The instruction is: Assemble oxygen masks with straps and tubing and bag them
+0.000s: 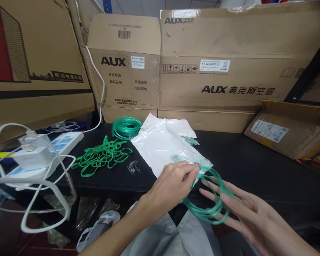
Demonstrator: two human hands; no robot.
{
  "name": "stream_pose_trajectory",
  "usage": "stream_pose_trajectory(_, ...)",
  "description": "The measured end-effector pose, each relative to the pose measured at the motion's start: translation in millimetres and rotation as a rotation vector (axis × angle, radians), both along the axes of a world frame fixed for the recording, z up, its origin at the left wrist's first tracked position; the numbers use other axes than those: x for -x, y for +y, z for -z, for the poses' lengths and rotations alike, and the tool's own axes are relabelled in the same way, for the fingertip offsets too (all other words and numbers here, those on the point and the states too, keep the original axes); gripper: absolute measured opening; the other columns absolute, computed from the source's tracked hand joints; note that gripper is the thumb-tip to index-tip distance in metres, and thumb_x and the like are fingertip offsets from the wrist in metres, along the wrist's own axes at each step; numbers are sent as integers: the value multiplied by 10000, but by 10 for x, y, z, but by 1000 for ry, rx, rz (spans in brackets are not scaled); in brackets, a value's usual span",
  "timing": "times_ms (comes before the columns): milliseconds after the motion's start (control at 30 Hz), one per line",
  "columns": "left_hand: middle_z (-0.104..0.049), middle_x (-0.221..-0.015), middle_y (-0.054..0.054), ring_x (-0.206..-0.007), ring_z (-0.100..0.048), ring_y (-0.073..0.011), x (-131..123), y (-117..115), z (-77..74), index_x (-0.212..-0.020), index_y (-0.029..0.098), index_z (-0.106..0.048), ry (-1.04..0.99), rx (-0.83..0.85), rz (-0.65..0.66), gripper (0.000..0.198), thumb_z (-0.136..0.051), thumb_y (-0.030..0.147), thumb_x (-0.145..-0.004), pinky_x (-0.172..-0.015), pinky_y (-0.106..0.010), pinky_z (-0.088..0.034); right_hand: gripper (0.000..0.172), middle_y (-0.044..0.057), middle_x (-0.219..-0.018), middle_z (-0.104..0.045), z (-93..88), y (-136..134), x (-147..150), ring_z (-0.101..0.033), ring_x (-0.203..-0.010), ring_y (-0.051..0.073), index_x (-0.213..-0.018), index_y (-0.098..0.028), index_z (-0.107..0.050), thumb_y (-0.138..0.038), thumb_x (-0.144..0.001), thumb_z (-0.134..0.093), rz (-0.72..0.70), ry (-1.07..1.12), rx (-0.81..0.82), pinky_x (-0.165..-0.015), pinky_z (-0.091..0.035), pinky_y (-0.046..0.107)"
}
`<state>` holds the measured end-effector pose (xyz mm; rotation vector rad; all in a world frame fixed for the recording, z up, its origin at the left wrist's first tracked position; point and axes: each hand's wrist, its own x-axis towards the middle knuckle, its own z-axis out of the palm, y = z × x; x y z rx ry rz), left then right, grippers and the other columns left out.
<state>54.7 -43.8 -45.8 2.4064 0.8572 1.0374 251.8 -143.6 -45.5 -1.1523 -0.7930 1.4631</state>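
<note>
one green tubing coil (206, 213), lengthwise near-to-far

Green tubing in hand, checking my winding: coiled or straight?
Coiled: green tubing forms overlapping loops, pinched by the left hand, draped over the right hand.

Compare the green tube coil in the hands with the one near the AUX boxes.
The held coil is pinched by the left hand and draped on the right hand; the far coil lies untouched on the table. Held loops spread loosely; far loops sit tighter. Both are green tubing.
</note>
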Motion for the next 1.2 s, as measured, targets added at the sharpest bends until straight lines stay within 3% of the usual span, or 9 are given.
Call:
stream_pose_trajectory(267,-772,-1058,-40,-938,-716,-161,-29,-140,30,-1267,194,-731,-17,-141,169,323,-479,237,-1071,-871,-257,-556,632,124,-1418,-677,99,176,250,-635,-1307,363,-1423,-281,-637,-406,-836,-836,10,23,-127,-1064,-562,503)
stream_pose_trajectory(400,-777,-1061,-51,-952,-730,-175,-112,-223,78,-1279,185,-726,-18,-228,155,327,-485,248,-1066,-885,-275,-578,605,108,-1327,-730,144,213,359,-651,-1276,338,-1357,-283,-682,-400,-795,-871,75,78,-181,-1064,-550,480)
stream_pose_trajectory(533,-752,-928,-44,-828,-705,-156,-141,-235,73,-1179,157,-745,7,-261,115,328,-441,226,-1079,-756,-256,-581,349,92,-1271,-753,104,132,291,-680,-1215,340,-1088,-256,-803,-421,-786,-859,27,175,-71,-1007,-581,473)
stream_pose_trajectory(600,-742,-906,-37,-803,-695,-153,-141,-233,68,-1169,156,-740,5,-272,95,321,-441,236,-1082,-741,-256,-575,321,92,-1256,-756,87,54,207,-714,-1129,347,-1012,-260,-822,-450,-758,-869,1,201,-13,-888,-632,456)
stream_pose_trajectory(700,-736,-914,-34,-793,-691,-154,-140,-244,66,-1202,169,-726,-9,-269,76,316,-446,252,-1082,-738,-259,-571,410,102,-1266,-750,115,-42,101,-758,-919,312,-1139,-268,-802,-413,-763,-880,-10,137,64,-695,-659,416)
stream_pose_trajectory(800,-719,-888,-23,-750,-673,-147,-143,-270,66,-1202,186,-726,-6,-273,75,297,-464,235,-1069,-696,-250,-553,441,73,-1288,-747,160,-55,91,-774,-916,258,-1178,-271,-785,-383,-766,-893,101,26,145,-791,-671,356)
stream_pose_trajectory(967,-649,-793,15,-656,-608,-130,-154,-304,76,-1219,203,-703,5,-365,84,276,-476,230,-1064,-593,-251,-486,483,78,-1250,-765,139,11,234,-690,-1216,304,-1228,-232,-754,-414,-794,-864,146,-24,-57,-991,-613,368)
stream_pose_trajectory(1067,-638,-789,23,-654,-601,-128,-162,-324,88,-1172,198,-681,21,-434,85,245,-461,246,-1073,-553,-264,-452,504,80,-1121,-808,222,31,259,-711,-1162,349,-1224,-242,-761,-403,-761,-876,152,-152,-107,-979,-613,404)
stream_pose_trajectory(1200,-655,-842,4,-695,-618,-139,-172,-416,80,-1103,175,-643,141,-539,113,202,-457,244,-1070,-506,-280,-406,324,53,-898,-832,493,101,152,-759,-1020,398,-1057,-304,-831,-421,-755,-820,68,-289,-229,-887,-646,483)
